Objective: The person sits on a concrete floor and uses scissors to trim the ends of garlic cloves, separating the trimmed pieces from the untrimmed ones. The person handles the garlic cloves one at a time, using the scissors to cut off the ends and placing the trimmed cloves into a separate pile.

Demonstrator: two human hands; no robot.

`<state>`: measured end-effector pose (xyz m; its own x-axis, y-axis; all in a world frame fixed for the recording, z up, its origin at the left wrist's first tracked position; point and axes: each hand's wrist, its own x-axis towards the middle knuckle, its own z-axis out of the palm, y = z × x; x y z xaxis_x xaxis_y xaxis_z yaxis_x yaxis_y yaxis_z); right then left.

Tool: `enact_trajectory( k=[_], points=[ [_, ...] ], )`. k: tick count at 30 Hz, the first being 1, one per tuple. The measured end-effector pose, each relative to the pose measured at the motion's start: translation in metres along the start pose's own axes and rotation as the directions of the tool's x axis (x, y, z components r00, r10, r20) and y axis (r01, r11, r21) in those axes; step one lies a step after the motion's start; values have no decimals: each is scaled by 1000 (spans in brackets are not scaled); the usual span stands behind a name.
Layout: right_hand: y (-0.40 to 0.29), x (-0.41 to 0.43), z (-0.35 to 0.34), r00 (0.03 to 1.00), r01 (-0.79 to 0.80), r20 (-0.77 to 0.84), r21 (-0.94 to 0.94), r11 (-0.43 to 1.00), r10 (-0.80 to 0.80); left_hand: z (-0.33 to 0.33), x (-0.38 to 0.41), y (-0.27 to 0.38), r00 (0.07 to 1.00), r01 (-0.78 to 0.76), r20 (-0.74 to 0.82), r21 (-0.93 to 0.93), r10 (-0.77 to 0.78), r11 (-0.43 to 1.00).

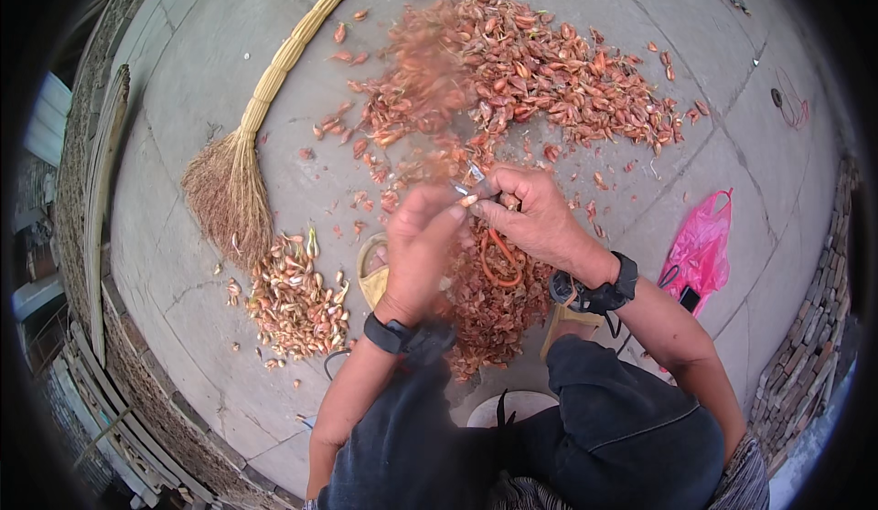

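My left hand and my right hand meet above the concrete ground. A small pale peeled bulb is held at my left fingertips, close to my right fingers. My right hand holds scissors or a small blade, partly hidden by the fingers; an orange looped handle or cord hangs below. Under my hands lies a heap of dry reddish skins. A large pile of unpeeled shallot-like bulbs spreads beyond them. Cleaner bulbs are piled at the left.
A straw broom lies at the left, its bristles beside the cleaner bulbs. On the right, a pink plastic bag lies with a black device and cable. Yellow sandals and a round stool seat show below. Stacked bricks line the right edge.
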<state>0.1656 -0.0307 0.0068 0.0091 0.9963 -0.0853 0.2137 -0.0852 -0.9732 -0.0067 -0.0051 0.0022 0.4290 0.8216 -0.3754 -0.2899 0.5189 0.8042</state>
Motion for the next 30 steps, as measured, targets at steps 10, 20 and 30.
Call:
enact_trajectory(
  k=[10, 20, 30],
  points=[
    [0, 1, 0, 981, 186, -16, -199, 962, -193, -1, 1, -1, 976, -196, 18, 491, 215, 849],
    [-6, -6, 8, 970, 237, 117, -286, 928, -212, -9, 4, -1, 984, 145, -93, -59, -150, 988],
    [-6, 0, 7, 999, 43, -7, -208, 977, -45, -8, 2, 0, 982, 71, -183, 77, -56, 995]
  ],
)
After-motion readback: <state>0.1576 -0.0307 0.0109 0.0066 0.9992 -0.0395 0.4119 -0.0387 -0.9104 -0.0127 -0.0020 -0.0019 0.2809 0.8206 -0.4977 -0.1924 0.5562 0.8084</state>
